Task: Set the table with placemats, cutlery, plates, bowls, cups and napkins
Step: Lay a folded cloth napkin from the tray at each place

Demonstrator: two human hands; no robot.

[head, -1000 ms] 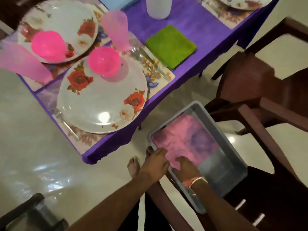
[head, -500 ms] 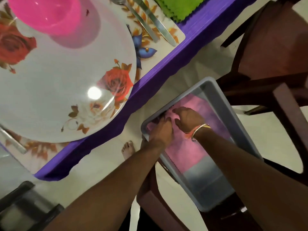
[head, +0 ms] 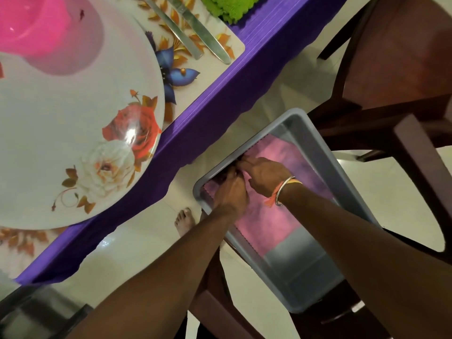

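Both of your hands are inside the grey bin [head: 297,118], which sits on a brown chair [head: 212,311] just beside the table edge.

Left hand [head: 232,194]: it is turned knuckles-up over the near-left edge of the pink napkin [head: 288,216], close to the bin's wall. The back of the hand hides the fingers, so I cannot tell whether they grip the cloth or only press on it.

Right hand [head: 266,176]: its fingers [head: 247,163] are bent and reach toward the same wall, with the tips on the napkin's edge right next to your left hand. That spot is dark, and I cannot tell whether it is a pinch or a touch. A bangle [head: 285,189] and an orange thread sit on this wrist.

Pink napkin: it lies flat on the bin floor and covers the end nearer the table, with bare grey floor showing at the other end.

Table: a purple cloth [head: 220,94] covers it. A flowered placemat [head: 186,77] carries a white rose-pattern plate [head: 61,143], with a pink bowl [head: 31,28] on the plate's far side. Two cutlery handles [head: 203,33] lie side by side on the mat beside the plate. A green napkin [head: 230,6] lies on the cloth just beyond the mat.

A second chair [head: 391,69] stands beyond the bin. Your bare foot [head: 183,221] is on the floor between the table and the bin.
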